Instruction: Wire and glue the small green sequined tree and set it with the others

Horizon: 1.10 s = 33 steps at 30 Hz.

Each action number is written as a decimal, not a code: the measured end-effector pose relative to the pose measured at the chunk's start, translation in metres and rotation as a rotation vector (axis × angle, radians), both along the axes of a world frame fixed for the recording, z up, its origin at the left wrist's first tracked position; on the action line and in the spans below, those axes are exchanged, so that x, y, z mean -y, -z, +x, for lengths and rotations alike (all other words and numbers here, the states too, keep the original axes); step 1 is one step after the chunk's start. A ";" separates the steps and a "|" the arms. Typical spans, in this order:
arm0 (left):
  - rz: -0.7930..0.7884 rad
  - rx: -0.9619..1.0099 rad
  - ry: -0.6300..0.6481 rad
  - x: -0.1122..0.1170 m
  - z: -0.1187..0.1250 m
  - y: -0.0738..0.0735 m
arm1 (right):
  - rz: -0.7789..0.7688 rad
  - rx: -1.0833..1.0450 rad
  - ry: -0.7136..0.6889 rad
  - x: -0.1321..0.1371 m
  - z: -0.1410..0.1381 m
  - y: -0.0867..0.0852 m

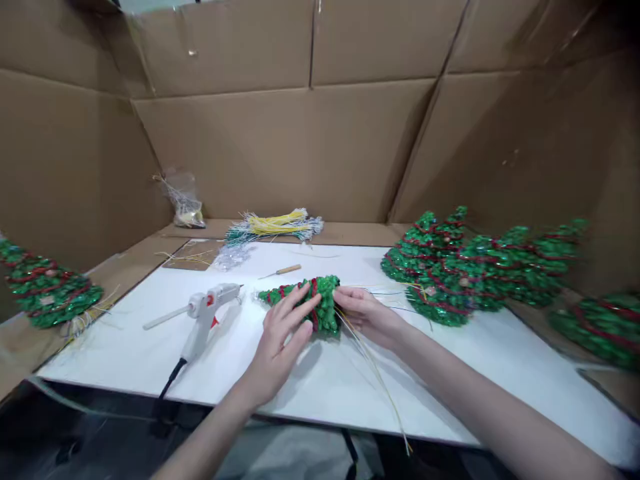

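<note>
Cardboard walls [310, 153] enclose the station on three sides. White counter [450, 393] fills the middle.

Pile of finished tinsel trees [465, 273] lying at right, green with red garland, tips pointing right; one more at the far right edge [605, 330], blurred. Single finished tree [47, 293] at far left, off the white board.

Small tinsel tree [310, 303] lies on its side at counter centre, tip pointing left, base to the right. Green sequin-like foil, red garland wound round it, thin yellowish wires [375, 373] trailing from the base toward the counter's near edge.

Left hand [280, 340]: fingers spread, laid flat over the tree's near side, pressing it down. Right hand [363, 313]: at the base end, fingers curled against the foil; whether it pinches the wires or only the base, cannot tell.

Judgement on doing this well: keep the left hand's pressure light so the foil does not crush, steady the base with the right, and keep the trailing wires free of the garland.

Glue gun [207, 313] just left of the tree, nozzle toward it, cord running off the near edge. Bundle of yellow and green wires [273, 227] at the back. Clear bag [183, 200] in the back-left corner. Small wooden-handled tool [283, 270] behind the tree.
</note>
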State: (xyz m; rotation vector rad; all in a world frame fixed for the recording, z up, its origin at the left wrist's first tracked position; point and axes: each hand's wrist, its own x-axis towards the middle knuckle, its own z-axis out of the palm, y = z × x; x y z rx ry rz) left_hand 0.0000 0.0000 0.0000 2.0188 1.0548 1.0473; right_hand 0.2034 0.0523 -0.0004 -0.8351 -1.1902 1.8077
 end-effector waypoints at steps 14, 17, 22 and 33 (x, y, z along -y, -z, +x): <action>-0.026 -0.003 0.002 0.000 0.002 -0.002 | 0.013 0.005 0.025 0.001 -0.004 -0.003; -0.035 -0.003 0.015 -0.001 0.001 -0.003 | 0.020 -0.002 0.012 0.002 -0.005 -0.004; -0.037 0.002 0.020 -0.002 -0.001 -0.003 | 0.028 0.000 0.006 0.001 -0.004 -0.003; -0.055 0.024 0.029 0.000 0.000 -0.003 | 0.044 -0.006 -0.006 0.001 -0.004 -0.004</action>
